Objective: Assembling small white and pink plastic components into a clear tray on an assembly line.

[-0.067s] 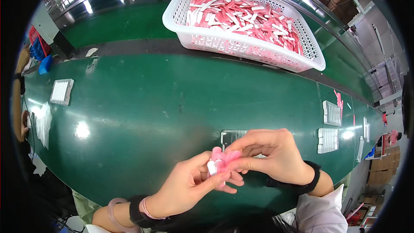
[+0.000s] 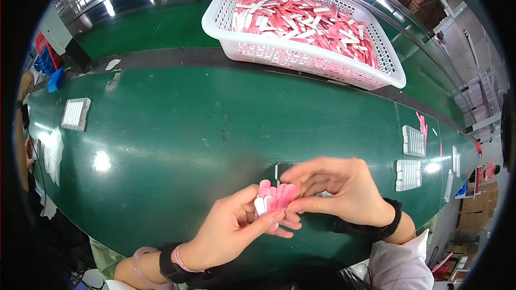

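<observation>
My left hand [image 2: 228, 225] is closed around a fanned bunch of small pink and white flat strips with rounded ends [image 2: 275, 196]. Its thumb presses on the front of the bunch. Just to the right, my right hand [image 2: 338, 190] has its thumb and forefinger apart, the fingertips close beside the strips' right edge. Whether they touch the strips I cannot tell. Partly hidden behind the right hand, a clear rectangular piece [image 2: 281, 167] lies on the green table [image 2: 177, 113].
A white perforated basket [image 2: 301, 53] full of similar strips stands at the back. Ribbed pale trays sit at the left [image 2: 76, 114] and right [image 2: 409, 175]. Loose pink strips [image 2: 422, 123] lie near the right trays. A crumpled white plastic sheet [image 2: 53, 153] rests at the left edge.
My right forefinger has lifted off the strips, and the right fingers have spread. The bunch in my left hand has shifted slightly left and shows more fanned out.
</observation>
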The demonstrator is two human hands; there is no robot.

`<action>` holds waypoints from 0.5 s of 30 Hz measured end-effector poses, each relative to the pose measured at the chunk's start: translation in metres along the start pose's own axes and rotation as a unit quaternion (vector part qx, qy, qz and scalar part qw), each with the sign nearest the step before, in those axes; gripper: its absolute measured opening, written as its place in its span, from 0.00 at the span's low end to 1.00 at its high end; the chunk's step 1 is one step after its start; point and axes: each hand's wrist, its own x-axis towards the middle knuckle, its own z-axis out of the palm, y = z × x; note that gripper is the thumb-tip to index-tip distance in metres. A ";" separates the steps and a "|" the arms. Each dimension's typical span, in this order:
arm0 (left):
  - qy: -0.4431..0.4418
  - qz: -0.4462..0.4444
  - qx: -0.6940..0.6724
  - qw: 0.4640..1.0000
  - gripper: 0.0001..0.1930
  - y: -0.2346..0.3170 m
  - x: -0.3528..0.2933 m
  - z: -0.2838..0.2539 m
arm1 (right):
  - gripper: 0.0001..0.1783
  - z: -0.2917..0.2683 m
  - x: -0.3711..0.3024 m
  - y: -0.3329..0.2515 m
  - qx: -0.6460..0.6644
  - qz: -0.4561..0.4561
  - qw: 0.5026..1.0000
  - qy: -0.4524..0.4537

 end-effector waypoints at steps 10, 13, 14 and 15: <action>0.029 -0.003 -0.046 0.999 0.13 0.004 0.002 -0.004 | 0.08 -0.007 0.004 0.005 0.098 -0.006 0.995 -0.012; 0.024 -0.015 -0.090 0.996 0.14 0.004 0.002 -0.004 | 0.05 -0.016 0.005 0.008 0.100 -0.050 0.993 -0.039; 0.064 -0.020 -0.087 0.994 0.13 0.005 0.003 -0.004 | 0.04 -0.019 0.006 0.007 0.086 -0.069 0.993 -0.034; 0.103 -0.025 -0.084 0.991 0.12 0.005 0.004 -0.004 | 0.03 -0.022 0.007 0.001 0.148 0.009 0.989 0.028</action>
